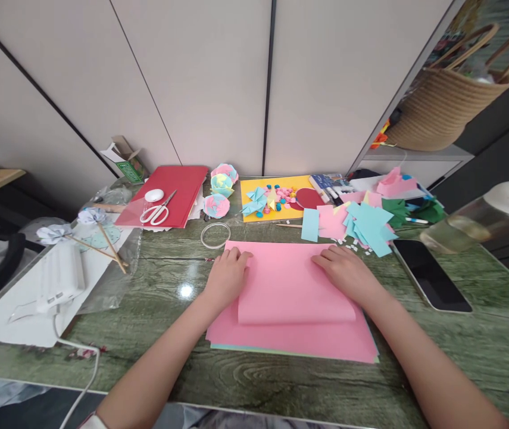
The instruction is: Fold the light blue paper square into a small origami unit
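A pink sheet of paper (296,286) lies in front of me, its near edge set back from the larger pink paper (299,341) beneath it. Thin blue and green edges peek out under that stack. At the sheet's far left corner, my left hand (227,275) grips the paper with curled fingers and the thumb reaching inward. My right hand (343,269) is closed in the same way on the far right part, fingertips pressed down. Whether the top sheet is folded over or separate, I cannot tell.
Scissors (158,213) lie on a red folder (178,193) at the back left. Cut blue paper pieces (372,226) and a phone (430,274) are to the right, near a clear bottle (472,220). A white power bank (61,277) with a cable sits left. A silver ring (215,236) lies near my left hand.
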Motion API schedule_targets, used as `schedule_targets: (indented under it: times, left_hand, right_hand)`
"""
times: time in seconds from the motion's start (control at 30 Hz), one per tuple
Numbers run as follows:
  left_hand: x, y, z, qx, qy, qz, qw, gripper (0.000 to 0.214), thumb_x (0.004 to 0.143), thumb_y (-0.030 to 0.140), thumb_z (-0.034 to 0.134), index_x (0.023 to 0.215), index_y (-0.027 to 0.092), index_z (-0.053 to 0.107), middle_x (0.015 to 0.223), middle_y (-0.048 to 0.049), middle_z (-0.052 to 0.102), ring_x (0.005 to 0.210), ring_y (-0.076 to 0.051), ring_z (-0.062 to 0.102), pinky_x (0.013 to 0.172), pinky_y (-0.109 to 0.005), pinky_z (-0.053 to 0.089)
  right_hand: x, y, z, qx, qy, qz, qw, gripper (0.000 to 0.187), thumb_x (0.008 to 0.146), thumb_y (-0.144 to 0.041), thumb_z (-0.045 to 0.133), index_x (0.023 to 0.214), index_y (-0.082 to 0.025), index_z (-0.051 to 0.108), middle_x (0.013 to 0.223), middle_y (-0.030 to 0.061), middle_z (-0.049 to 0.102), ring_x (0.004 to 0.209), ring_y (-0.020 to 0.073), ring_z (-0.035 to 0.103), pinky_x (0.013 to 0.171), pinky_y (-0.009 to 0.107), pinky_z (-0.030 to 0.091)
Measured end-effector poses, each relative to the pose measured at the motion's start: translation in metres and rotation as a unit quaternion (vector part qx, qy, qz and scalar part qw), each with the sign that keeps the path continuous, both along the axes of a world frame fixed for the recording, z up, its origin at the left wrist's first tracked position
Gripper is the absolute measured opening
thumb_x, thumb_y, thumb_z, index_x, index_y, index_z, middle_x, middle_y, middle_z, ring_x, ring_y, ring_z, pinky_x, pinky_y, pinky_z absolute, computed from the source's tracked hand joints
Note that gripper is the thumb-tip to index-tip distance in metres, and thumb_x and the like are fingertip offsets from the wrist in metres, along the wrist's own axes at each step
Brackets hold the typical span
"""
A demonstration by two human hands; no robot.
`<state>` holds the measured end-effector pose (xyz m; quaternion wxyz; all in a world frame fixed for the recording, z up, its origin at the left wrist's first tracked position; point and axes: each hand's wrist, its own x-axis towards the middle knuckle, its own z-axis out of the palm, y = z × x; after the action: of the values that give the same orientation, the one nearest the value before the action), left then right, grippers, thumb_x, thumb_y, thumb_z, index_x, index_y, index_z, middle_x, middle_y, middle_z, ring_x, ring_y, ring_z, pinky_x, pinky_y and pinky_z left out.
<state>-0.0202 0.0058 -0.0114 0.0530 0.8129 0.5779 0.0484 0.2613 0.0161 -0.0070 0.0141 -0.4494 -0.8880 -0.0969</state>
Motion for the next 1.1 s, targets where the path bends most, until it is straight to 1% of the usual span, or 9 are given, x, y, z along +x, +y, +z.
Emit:
schedule_targets:
  times: [0.17,0.33,0.47,0.63,0.7,0.77,0.9,1.0,1.1]
  left_hand:
    - [0.005,-0.002,-0.001,0.036,0.003,-0.06,0.998,0.035,0.082,0.013,0.038,0.107,0.032,0.052,0.118,-0.0052,0.041,0.108,-0.024,0.034,0.082,-0.039,0.031]
    - [0.007,-0.001,0.006,0.003,-0.011,-0.157,0.988,0.031,0.083,0.013,0.038,0.109,0.024,0.051,0.107,-0.0047,0.05,0.103,-0.018,0.038,0.086,-0.033,0.031]
    - [0.009,-0.003,0.013,-0.016,0.013,-0.17,0.985,0.033,0.083,0.011,0.035,0.111,0.02,0.049,0.102,-0.0069,0.053,0.096,-0.018,0.043,0.085,-0.031,0.033]
    - [0.011,-0.01,0.019,-0.018,0.01,-0.158,0.987,0.037,0.08,0.035,0.045,0.114,0.02,0.046,0.103,-0.0076,0.053,0.098,-0.021,0.044,0.086,-0.034,0.032]
    - [0.01,-0.013,0.02,-0.018,0.006,-0.156,0.988,0.05,0.074,0.046,0.051,0.116,0.02,0.044,0.107,-0.008,0.052,0.1,-0.023,0.043,0.087,-0.035,0.031]
    - [0.009,-0.016,0.02,-0.023,0.004,-0.15,0.988,0.063,0.068,0.055,0.053,0.118,0.019,0.041,0.111,-0.0089,0.05,0.103,-0.024,0.042,0.09,-0.036,0.029]
    - [0.009,-0.022,0.016,-0.028,0.009,-0.143,0.989,0.082,0.06,0.065,0.052,0.124,0.017,0.034,0.121,-0.0115,0.043,0.112,-0.027,0.035,0.094,-0.039,0.023]
    - [0.008,-0.026,0.013,-0.036,0.03,-0.152,0.987,0.088,0.061,0.067,0.048,0.128,0.014,0.027,0.129,-0.0144,0.036,0.119,-0.028,0.027,0.097,-0.044,0.017]
    - [0.007,-0.027,0.01,-0.054,0.047,-0.164,0.984,0.095,0.06,0.071,0.043,0.13,0.011,0.021,0.134,-0.0176,0.028,0.123,-0.029,0.02,0.097,-0.048,0.013]
  right_hand:
    - [0.0,0.001,0.001,0.004,0.004,-0.001,1.0,0.017,0.077,-0.01,0.05,0.088,-0.018,0.06,0.074,0.0046,0.058,0.079,0.0184,0.047,0.075,0.03,0.029]
    - [0.001,0.002,0.0,-0.007,0.016,0.0,1.0,0.019,0.076,-0.009,0.05,0.088,-0.018,0.061,0.075,0.0044,0.058,0.08,0.0185,0.048,0.075,0.031,0.03]
    - [0.01,0.004,0.004,-0.013,0.089,-0.021,0.996,0.021,0.079,-0.012,0.045,0.09,-0.02,0.061,0.085,0.0045,0.057,0.082,0.0165,0.05,0.075,0.029,0.033]
    - [0.01,-0.014,0.04,0.081,0.263,-0.133,0.952,0.023,0.084,-0.023,0.041,0.1,-0.018,0.056,0.098,0.0077,0.055,0.091,0.0185,0.051,0.079,0.031,0.037]
    - [-0.004,-0.033,0.054,0.078,0.28,-0.12,0.949,0.022,0.084,-0.023,0.041,0.1,-0.018,0.055,0.098,0.0078,0.056,0.094,0.0193,0.051,0.082,0.032,0.037]
    - [-0.026,-0.058,0.057,0.065,0.254,-0.068,0.963,0.022,0.083,-0.025,0.043,0.101,-0.019,0.056,0.097,0.0077,0.059,0.093,0.0205,0.051,0.086,0.037,0.035]
    - [-0.075,-0.104,0.027,0.018,0.189,-0.001,0.982,0.026,0.083,-0.022,0.044,0.106,-0.019,0.054,0.103,0.0072,0.06,0.102,0.0215,0.048,0.098,0.046,0.021]
    - [-0.1,-0.128,-0.004,0.01,0.178,-0.019,0.984,0.031,0.081,-0.024,0.045,0.11,-0.017,0.052,0.111,0.0088,0.058,0.111,0.0247,0.042,0.1,0.051,0.014]
    - [-0.112,-0.14,-0.02,-0.023,0.174,-0.035,0.984,0.031,0.077,-0.022,0.049,0.107,-0.016,0.053,0.12,0.0106,0.052,0.119,0.0275,0.033,0.101,0.054,0.01]
